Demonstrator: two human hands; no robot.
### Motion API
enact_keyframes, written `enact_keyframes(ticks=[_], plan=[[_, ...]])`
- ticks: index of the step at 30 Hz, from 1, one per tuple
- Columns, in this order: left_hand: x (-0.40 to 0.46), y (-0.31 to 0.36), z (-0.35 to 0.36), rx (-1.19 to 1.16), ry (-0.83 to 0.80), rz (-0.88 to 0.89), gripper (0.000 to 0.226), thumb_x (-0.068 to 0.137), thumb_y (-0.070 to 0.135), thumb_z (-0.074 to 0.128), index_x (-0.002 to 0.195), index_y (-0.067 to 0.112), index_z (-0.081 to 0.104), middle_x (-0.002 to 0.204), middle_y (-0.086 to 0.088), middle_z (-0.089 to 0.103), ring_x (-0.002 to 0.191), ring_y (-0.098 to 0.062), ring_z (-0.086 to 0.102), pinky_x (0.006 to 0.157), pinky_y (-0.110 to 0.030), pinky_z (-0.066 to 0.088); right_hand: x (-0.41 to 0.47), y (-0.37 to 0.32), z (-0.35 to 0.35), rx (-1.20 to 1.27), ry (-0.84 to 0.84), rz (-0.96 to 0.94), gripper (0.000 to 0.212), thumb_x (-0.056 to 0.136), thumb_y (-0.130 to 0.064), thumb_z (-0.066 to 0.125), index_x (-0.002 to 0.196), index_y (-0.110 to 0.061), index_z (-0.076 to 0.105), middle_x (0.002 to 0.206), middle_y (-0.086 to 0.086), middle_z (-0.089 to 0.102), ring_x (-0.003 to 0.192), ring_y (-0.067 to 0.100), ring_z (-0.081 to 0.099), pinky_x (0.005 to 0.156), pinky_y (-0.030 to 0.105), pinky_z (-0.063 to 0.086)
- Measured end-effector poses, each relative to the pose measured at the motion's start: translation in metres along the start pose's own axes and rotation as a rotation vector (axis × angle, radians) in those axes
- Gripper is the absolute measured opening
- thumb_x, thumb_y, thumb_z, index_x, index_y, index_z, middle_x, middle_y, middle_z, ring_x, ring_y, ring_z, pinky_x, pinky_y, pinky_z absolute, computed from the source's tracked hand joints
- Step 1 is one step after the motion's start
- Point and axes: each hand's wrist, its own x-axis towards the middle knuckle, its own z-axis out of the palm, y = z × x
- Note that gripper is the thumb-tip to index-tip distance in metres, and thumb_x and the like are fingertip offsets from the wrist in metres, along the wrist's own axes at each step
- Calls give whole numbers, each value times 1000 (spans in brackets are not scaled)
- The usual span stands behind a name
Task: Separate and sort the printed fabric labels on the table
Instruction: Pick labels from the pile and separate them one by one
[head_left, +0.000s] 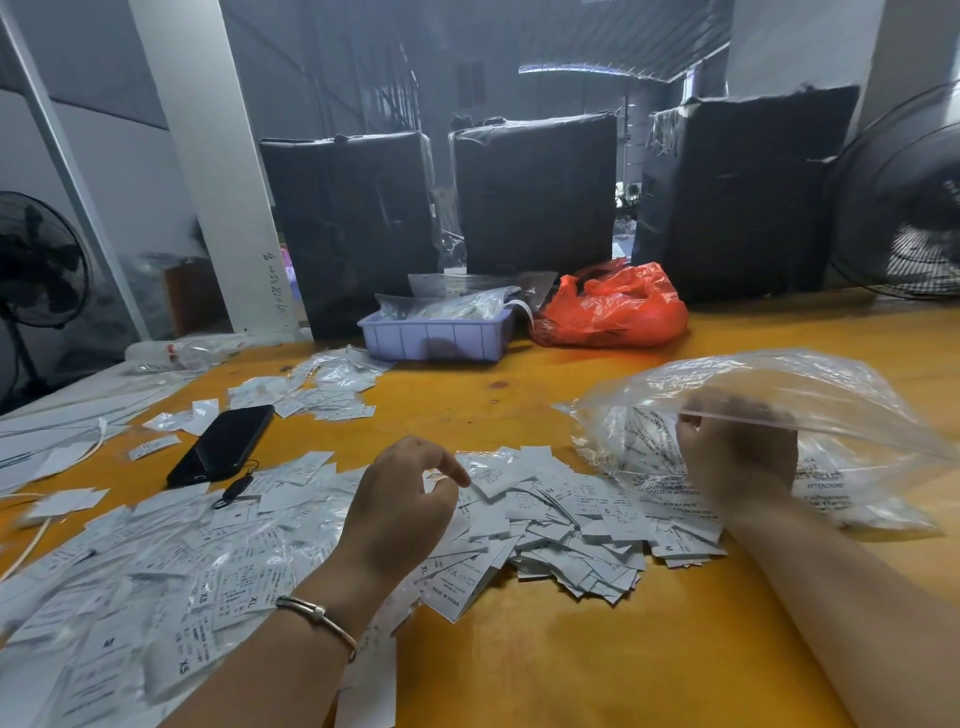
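From the head camera, the printed fabric labels (561, 525), small white rectangles with black size letters and text, lie in a loose heap across the near left and middle of the orange wooden table (597, 649). More of them lie scattered farther left, beside a black smartphone (223, 444). The left hand (405, 499) hovers just over the heap with its fingers loosely curled and nothing visibly between them. The right hand (737, 457) pinches the rim of a crinkled clear plastic bag (779, 415) at the right, its fingers curled round the film; some labels seem to sit inside the bag. At the far edge stand a lilac plastic tray (431, 338), a red plastic bag (613, 312) and black wrapped bundles.

The main risk, I judge, is mixing sizes: the labels overlap thickly and are thin, so two could lift together as one. A tug on the slippery bag could also spill its contents back into the unsorted heap, and the edge of the heap lies close enough to the near table edge for labels to slide off.
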Motion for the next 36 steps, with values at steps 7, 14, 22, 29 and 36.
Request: enact_keyframes(ticks=[7, 14, 22, 29, 36], plan=[[-1, 0, 3, -21, -15, 41, 24, 85, 5, 57, 81, 26, 68, 103, 12, 62, 105, -7, 56, 92, -35, 49, -15, -22, -4, 342, -84, -56, 17, 85, -9, 64, 70, -16, 60, 72, 6, 64, 69, 26, 57, 62, 34, 49], [-1, 2, 6, -171, -136, 120, 40, 75, 54, 70, 112, 47, 58, 112, 34, 55, 107, 15, 51, 79, -13, 48, -47, -65, -28, 874, -386, -255, 17, 80, 9, 63, 84, -6, 69, 71, 7, 70, 66, 21, 67, 70, 45, 56], [-4, 12, 1, -351, -175, 134, 34, 77, 20, 78, 106, 32, 66, 86, 7, 73, 85, -6, 69, 76, -15, 54, -59, -75, -29, 1081, -502, -329, 16, 74, 6, 74, 88, -1, 69, 77, 10, 72, 72, 18, 69, 72, 32, 57], [0, 3, -2, -323, 81, -21, 8, 80, 17, 78, 74, 20, 73, 74, 5, 71, 68, -4, 62, 61, -14, 49, -43, -57, -12, 878, -264, -184, 18, 82, 1, 66, 96, -10, 68, 81, 1, 70, 77, 16, 66, 76, 38, 56], [3, -5, -2, -325, 182, -121, 13, 83, 23, 75, 72, 20, 69, 66, 6, 65, 65, -7, 59, 59, -20, 43, -40, -52, -2, 288, -506, -431, 47, 81, -44, 67, 125, -29, 57, 127, -11, 57, 119, 9, 45, 104, 34, 34]])
